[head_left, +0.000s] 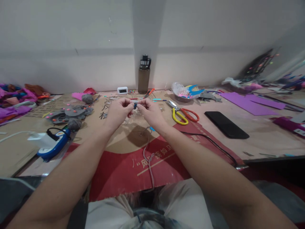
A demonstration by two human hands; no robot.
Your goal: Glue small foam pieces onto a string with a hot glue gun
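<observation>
My left hand (119, 111) and my right hand (150, 111) meet above the cardboard, thumbs and fingertips pinched together. Between them is a small dark blue piece (135, 105), too small to name more exactly; both hands grip it. Beneath the hands lies a sheet of red and brown cardboard (114, 171) with printed characters. A grey cord (149, 159) runs over this sheet toward my lap. Right of my right hand rest scissors (179, 114) with one yellow and one red handle, their blades slightly apart.
A bottle (144, 74) stands by the wall beside a small white digital display (122, 90). Grey felt pieces (69, 113) and a blue power strip (56, 144) are at left. On the right are a bowl of scraps (186, 95), a black phone (226, 124) and purple sheets (250, 103).
</observation>
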